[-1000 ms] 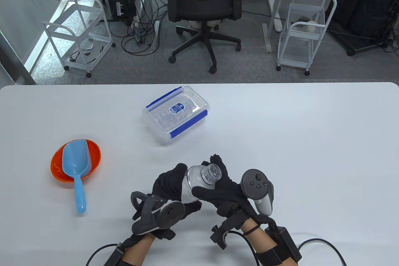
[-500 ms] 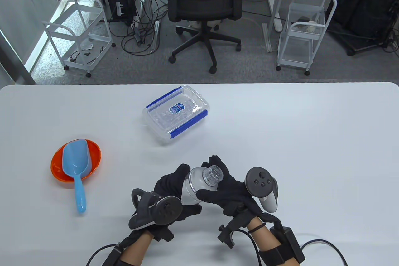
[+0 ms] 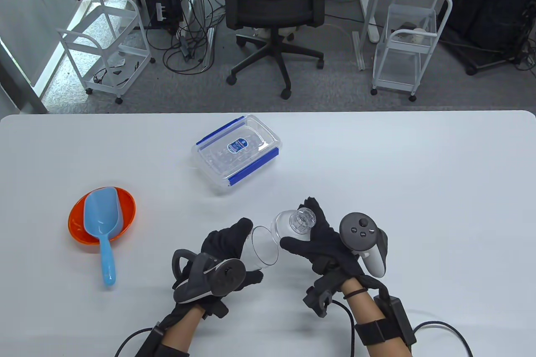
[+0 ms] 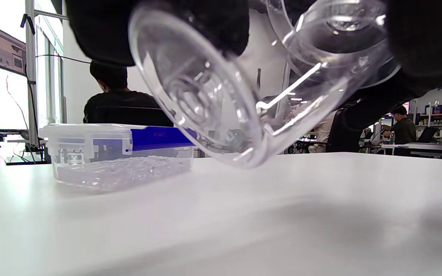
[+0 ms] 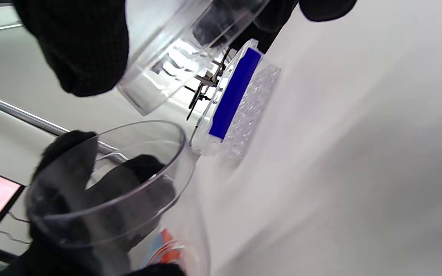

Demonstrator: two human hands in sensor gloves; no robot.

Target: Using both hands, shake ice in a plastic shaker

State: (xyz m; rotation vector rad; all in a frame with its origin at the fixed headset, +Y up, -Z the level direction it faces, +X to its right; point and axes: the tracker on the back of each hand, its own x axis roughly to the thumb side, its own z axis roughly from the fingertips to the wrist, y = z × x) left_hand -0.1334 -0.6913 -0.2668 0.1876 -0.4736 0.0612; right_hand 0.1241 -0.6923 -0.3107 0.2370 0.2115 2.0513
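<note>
The clear plastic shaker is in two parts. My left hand (image 3: 234,254) grips the open shaker cup (image 3: 264,248), tilted, near the table's front middle; it also shows in the left wrist view (image 4: 198,88) and the right wrist view (image 5: 106,184). My right hand (image 3: 314,235) grips the domed shaker lid with its small cap (image 3: 295,223), held just apart to the right of the cup; it also shows in the right wrist view (image 5: 167,50). The cup looks empty. A clear ice box with blue clips (image 3: 236,152) lies closed further back; ice shows inside it in the left wrist view (image 4: 121,157).
An orange bowl (image 3: 125,210) with a blue scoop (image 3: 101,223) in it stands at the left. The white table (image 3: 418,189) stretches to the right. An office chair (image 3: 274,1) and white carts stand beyond the far edge.
My right hand has pulled the lid off the cup and moved it up and to the right. My left hand keeps the cup, which now shows its open mouth.
</note>
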